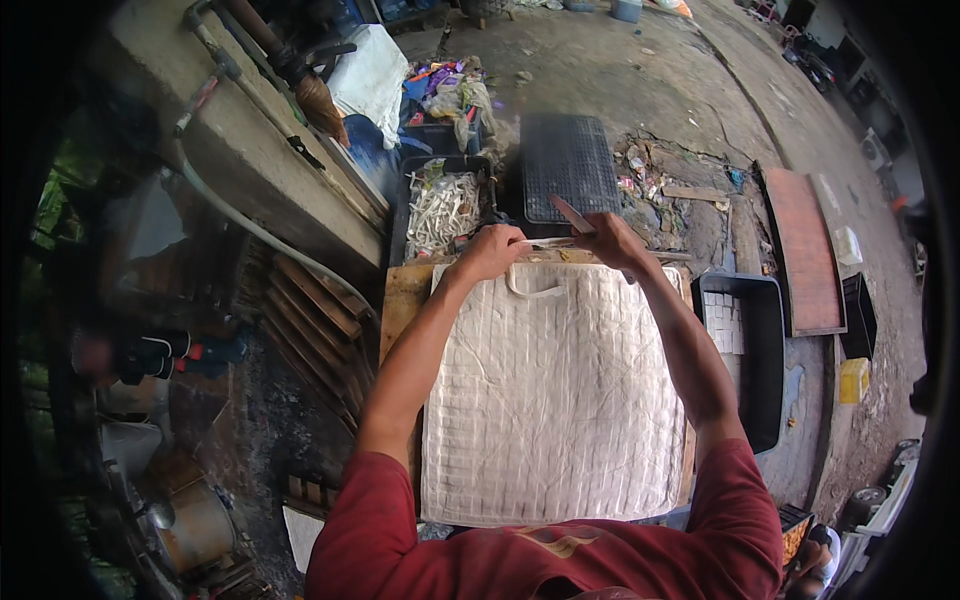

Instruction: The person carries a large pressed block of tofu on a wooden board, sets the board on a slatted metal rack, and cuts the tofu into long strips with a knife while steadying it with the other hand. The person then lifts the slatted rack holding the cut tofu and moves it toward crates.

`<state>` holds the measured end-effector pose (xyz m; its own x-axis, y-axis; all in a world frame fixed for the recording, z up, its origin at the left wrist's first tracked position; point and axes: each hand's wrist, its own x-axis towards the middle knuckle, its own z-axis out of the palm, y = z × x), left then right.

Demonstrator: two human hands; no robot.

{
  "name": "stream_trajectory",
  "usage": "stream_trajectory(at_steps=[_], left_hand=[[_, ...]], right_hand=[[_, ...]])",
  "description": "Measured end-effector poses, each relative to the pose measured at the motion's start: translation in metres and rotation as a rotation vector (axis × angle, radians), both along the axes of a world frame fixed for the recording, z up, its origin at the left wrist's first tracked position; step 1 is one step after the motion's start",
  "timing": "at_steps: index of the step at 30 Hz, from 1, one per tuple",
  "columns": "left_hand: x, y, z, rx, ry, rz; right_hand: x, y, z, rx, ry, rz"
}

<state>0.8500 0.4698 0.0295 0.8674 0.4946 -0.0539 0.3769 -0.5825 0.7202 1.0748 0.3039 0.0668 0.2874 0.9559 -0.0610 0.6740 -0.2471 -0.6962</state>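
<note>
In front of me a wide white slab (555, 390), its top wrinkled and marked with a grid like pressed tofu, lies on a wooden board (403, 305). At the slab's far edge my left hand (488, 252) is closed, its fingers pinching a thin white strip (548, 243). The strip stretches across toward my right hand (616, 243), which is closed around a knife (571, 214) with its blade pointing up and left. A loose white strip end (535, 293) curls over the slab's top near the left hand.
Beyond the left hand stands a black crate (398, 215) of white strips. A dark grid-patterned crate (570, 165) sits past the board. To the right is a black tub (768, 350) with white blocks. Wooden slats (310, 320) and a hose (240, 215) lie left.
</note>
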Motion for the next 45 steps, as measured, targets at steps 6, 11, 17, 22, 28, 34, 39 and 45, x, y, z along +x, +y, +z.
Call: stream_trajectory(at_steps=[6, 11, 17, 22, 28, 34, 39, 45], left_hand=[[-0.005, 0.1, 0.061, 0.001, -0.52, 0.478], [-0.033, 0.04, 0.057, 0.441, -0.451, 0.641], [-0.046, -0.138, -0.018, 0.233, 0.144, -0.012], [-0.07, -0.129, -0.019, 0.279, 0.113, 0.024], [-0.118, -0.091, -0.023, 0.455, 0.234, 0.017], [-0.126, -0.056, -0.03, 0.428, 0.24, -0.012], [-0.008, -0.066, -0.022, 0.375, 0.285, 0.018], [0.131, -0.169, -0.023, 0.39, 0.305, -0.104]], right_hand=[[-0.02, 0.115, 0.057, 0.433, -0.007, 0.073], [-0.017, 0.091, 0.029, 0.39, 0.054, -0.192], [-0.012, -0.023, -0.023, 0.264, 0.097, -0.365], [-0.036, -0.169, -0.015, 0.078, 0.32, -0.535], [-0.097, -0.308, -0.007, 0.111, 0.356, -0.749], [-0.169, -0.396, 0.014, 0.2, 0.463, -0.925], [-0.21, -0.435, 0.021, 0.24, 0.629, -1.094], [-0.282, -0.486, 0.007, 0.273, 0.735, -1.148]])
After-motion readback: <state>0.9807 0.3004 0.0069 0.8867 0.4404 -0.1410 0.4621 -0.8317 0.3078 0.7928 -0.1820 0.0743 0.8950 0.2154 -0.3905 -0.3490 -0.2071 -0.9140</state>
